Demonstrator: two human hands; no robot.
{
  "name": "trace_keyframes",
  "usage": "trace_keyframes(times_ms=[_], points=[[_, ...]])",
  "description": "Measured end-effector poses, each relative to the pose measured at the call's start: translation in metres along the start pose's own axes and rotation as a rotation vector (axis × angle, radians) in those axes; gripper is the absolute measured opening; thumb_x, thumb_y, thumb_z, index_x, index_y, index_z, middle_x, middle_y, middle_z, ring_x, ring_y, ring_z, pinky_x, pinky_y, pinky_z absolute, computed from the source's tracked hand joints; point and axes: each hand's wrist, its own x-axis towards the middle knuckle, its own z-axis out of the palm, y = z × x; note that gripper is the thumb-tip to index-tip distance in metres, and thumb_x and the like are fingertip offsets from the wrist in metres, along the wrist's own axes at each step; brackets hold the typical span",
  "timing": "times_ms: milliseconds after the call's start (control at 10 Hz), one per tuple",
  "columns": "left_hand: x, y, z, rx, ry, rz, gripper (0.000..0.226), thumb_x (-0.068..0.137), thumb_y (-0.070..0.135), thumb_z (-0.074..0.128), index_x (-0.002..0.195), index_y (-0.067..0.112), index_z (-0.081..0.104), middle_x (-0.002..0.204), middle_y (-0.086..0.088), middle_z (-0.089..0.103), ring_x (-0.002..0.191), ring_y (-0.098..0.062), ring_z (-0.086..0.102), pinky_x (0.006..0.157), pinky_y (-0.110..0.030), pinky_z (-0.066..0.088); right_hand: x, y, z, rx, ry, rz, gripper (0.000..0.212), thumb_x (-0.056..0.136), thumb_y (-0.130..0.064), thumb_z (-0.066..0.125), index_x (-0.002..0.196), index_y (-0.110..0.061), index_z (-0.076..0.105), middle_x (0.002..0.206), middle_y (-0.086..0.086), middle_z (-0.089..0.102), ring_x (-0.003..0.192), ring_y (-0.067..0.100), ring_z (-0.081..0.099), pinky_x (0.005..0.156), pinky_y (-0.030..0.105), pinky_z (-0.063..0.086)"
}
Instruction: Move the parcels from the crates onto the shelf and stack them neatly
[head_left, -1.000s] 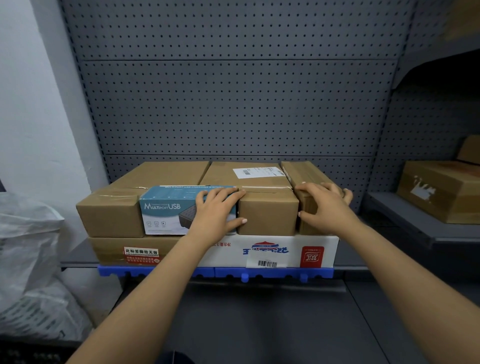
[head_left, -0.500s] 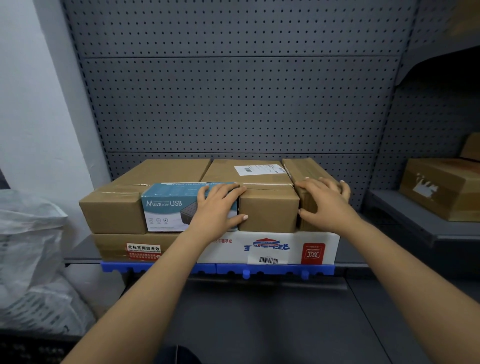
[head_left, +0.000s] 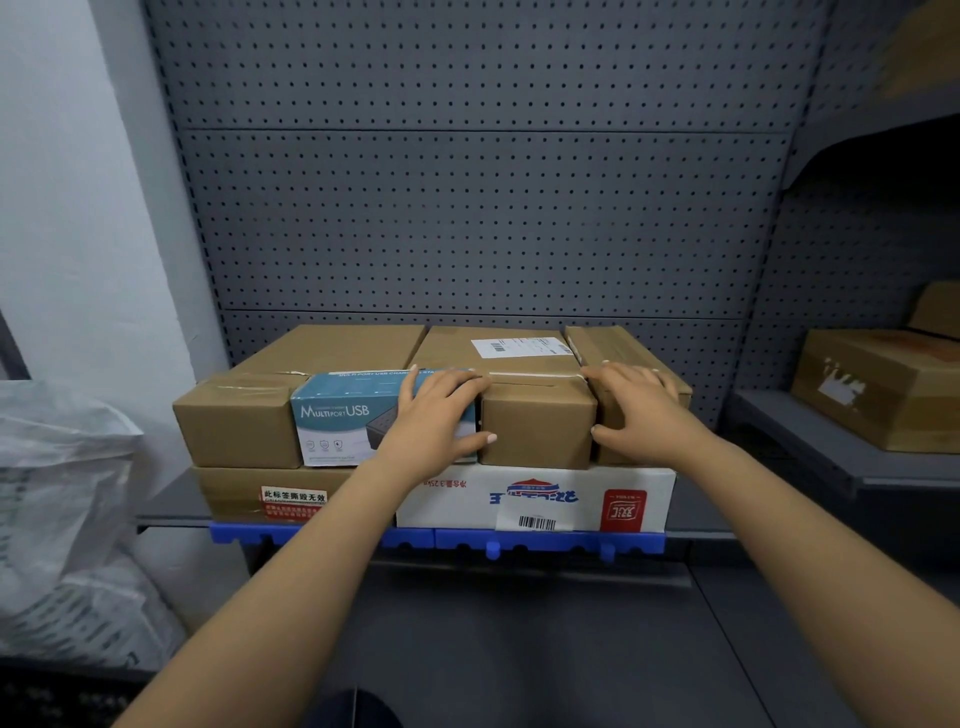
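**Top-row parcels under both hands**

At frame centre, the teal USB box (head_left: 337, 415) is pressed by the left hand (head_left: 436, 415), fingers flat and spread. The narrow brown parcel (head_left: 613, 348), further right, is covered by the right hand (head_left: 639, 415), fingers loosely bent, on the shelf (head_left: 171, 504).

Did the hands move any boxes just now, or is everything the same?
Nothing visibly moved. The left hand still rests across the teal USB box and the middle brown box, and the right hand still rests on the narrow brown box at the right end. No parcel was picked up or let go.
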Motion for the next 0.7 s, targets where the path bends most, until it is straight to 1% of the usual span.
trace_keyframes(times_ms=[300, 600, 700], points=[[-0.006, 0.001, -0.011, 0.006, 0.0, -0.002, 0.063, 0.085, 0.054, 0.058, 0.141, 0.032, 0.037, 0.144, 0.007, 0.037, 0.138, -0.014, 0.025, 0.115, -0.047, -0.008, -0.005, -0.028, -0.003, 0.039, 0.02, -0.081, 0.071, 0.082, -0.035, 0.064, 0.145, -0.033, 0.03, 0.154, 0.0, 0.026, 0.142, 0.021, 0.016, 0.116, 0.043, 0.003], [-0.031, -0.004, -0.03, 0.008, 0.054, 0.003, 0.064, 0.085, 0.053, 0.059, 0.141, 0.031, 0.038, 0.146, 0.003, 0.038, 0.141, -0.017, 0.024, 0.114, -0.048, -0.007, -0.014, -0.068, 0.006, 0.03, 0.032, -0.183, 0.069, 0.086, -0.044, 0.059, 0.146, -0.032, 0.027, 0.156, 0.0, 0.021, 0.143, 0.018, 0.014, 0.115, 0.039, -0.001], [-0.04, -0.009, -0.036, 0.033, 0.021, -0.024, 0.064, 0.086, 0.056, 0.056, 0.142, 0.031, 0.037, 0.148, 0.004, 0.036, 0.142, -0.016, 0.021, 0.115, -0.05, -0.005, -0.016, -0.079, 0.012, 0.008, 0.008, -0.194, 0.069, 0.086, -0.045, 0.059, 0.146, -0.032, 0.027, 0.156, 0.0, 0.02, 0.143, 0.018, 0.013, 0.115, 0.04, -0.001]])
